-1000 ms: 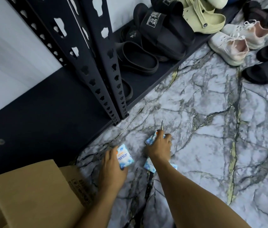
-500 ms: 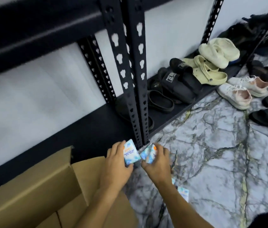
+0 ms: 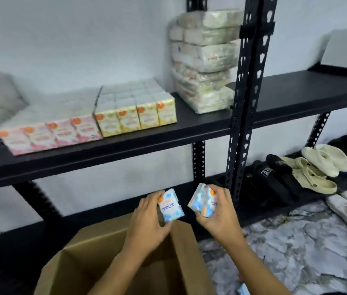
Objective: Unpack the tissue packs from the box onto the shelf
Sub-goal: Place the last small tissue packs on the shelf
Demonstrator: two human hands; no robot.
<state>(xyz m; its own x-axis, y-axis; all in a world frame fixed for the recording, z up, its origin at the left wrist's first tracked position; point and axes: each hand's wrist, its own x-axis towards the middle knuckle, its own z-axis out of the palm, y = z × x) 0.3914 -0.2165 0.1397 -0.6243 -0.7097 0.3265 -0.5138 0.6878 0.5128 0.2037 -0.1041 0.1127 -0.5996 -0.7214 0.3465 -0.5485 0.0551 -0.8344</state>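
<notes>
My left hand (image 3: 147, 216) grips one blue tissue pack (image 3: 171, 206) held upright. My right hand (image 3: 221, 211) grips two blue tissue packs (image 3: 202, 202) pressed together and tilted. Both hands hover above the open cardboard box (image 3: 113, 265) at the bottom of the view, below the black shelf board (image 3: 189, 133). On that shelf stand rows of pink tissue packs (image 3: 51, 135) and yellow tissue packs (image 3: 136, 111). A blue scrap of another pack (image 3: 243, 291) peeks out on the floor by my right forearm.
A tall stack of plastic-wrapped bundles (image 3: 204, 62) stands on the shelf right of the yellow packs. A black perforated upright (image 3: 247, 99) rises just right of my hands. Sandals and shoes (image 3: 309, 173) crowd the bottom shelf and marble floor (image 3: 296, 252) at right.
Both hands lifted the blue packs from the floor to above the box. My view tilted up from the floor, so the middle shelf with its packs came into sight.
</notes>
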